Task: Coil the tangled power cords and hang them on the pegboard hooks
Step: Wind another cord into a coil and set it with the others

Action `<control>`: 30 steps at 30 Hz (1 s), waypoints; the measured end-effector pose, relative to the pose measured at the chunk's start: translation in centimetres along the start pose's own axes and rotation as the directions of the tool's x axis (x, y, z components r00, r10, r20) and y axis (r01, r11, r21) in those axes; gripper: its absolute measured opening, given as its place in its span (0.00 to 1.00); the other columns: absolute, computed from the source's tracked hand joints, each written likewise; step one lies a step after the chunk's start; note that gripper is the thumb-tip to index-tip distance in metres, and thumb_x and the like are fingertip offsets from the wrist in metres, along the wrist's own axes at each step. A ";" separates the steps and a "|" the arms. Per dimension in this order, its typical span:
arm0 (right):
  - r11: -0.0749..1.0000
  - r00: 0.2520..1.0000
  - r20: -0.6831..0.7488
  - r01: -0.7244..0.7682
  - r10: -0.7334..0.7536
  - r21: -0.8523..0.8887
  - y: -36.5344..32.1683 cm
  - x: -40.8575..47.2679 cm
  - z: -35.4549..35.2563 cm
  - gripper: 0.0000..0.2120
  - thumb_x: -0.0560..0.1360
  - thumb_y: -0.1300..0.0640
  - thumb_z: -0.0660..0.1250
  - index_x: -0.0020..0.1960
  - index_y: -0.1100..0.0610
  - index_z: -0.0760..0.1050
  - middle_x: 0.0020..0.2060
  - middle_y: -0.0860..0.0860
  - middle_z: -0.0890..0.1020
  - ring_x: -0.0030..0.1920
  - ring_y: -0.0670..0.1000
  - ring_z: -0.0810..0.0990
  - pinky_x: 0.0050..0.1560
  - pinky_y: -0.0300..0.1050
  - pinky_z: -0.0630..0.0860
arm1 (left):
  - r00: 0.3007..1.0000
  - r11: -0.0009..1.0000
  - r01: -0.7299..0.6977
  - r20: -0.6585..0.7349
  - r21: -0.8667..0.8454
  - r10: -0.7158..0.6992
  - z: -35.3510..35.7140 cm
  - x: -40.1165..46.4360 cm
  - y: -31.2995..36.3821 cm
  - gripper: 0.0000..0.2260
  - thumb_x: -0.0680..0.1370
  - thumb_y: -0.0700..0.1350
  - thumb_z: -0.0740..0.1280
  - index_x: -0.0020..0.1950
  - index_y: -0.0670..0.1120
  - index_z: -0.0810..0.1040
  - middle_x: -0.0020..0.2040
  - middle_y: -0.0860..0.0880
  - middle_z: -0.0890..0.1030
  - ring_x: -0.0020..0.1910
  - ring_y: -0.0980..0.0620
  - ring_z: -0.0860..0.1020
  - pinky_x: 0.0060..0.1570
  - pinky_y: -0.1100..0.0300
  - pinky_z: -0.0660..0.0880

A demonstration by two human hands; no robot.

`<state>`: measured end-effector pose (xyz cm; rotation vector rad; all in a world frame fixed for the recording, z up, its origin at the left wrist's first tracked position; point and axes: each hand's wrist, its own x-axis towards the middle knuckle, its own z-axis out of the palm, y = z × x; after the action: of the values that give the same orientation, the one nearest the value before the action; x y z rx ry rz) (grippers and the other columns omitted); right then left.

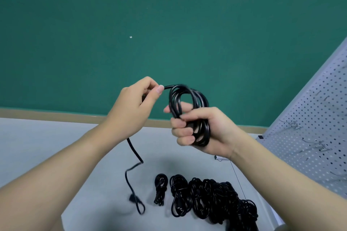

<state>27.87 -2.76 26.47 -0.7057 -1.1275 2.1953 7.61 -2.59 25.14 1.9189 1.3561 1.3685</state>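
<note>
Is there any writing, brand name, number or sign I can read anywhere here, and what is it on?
None can be read.
Black cord in the hands: no print visible.
Cords on the table: no labels visible.
Pegboard: only holes and hooks.
Green wall: blank.

Glossy black cords, matt grey and green surroundings

The power cord has a smooth, shiny rubbery jacket; the coiled cords look alike. The table is matt grey, the pegboard perforated painted metal with bare wire hooks.
</note>
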 end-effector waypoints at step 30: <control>0.904 0.789 -0.466 0.422 -0.400 -0.062 -1.7 0.0 -0.8 0.07 0.79 0.70 0.63 0.55 0.62 0.75 0.34 0.55 0.73 0.34 0.52 0.75 0.47 0.51 0.83 | 0.849 0.935 0.353 0.404 0.043 -0.339 2.1 -1.5 1.6 0.22 0.82 0.60 0.64 0.34 0.47 0.77 0.26 0.54 0.66 0.26 0.52 0.63 0.33 0.58 0.61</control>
<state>28.83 -1.43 27.50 -0.8254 -0.8710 1.5590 10.16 -4.19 24.73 1.7039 1.3685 0.7590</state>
